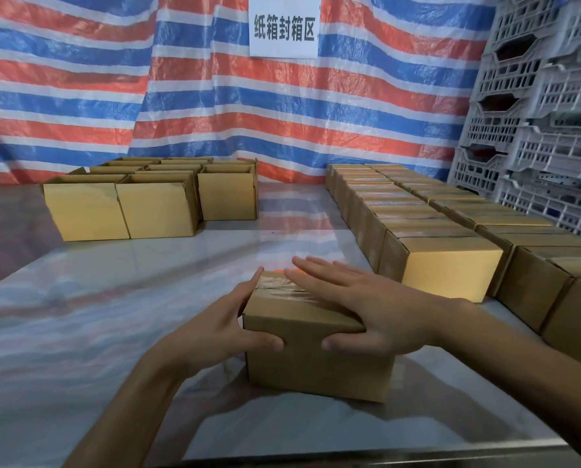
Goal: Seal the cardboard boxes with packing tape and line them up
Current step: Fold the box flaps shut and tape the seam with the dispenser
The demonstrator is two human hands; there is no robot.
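Note:
A small cardboard box stands on the table in front of me, with clear packing tape running across its closed top. My left hand holds the box's left side, fingers along the side and thumb on the front face. My right hand lies flat on the top over the tape, fingers straight, thumb pressed on the front face. Two rows of sealed boxes run along the right side of the table. A group of unsealed open boxes stands at the back left.
The shiny steel table stretches left of the box. Its front edge lies close below. Grey plastic crates are stacked at the right. A striped tarp with a white sign hangs behind.

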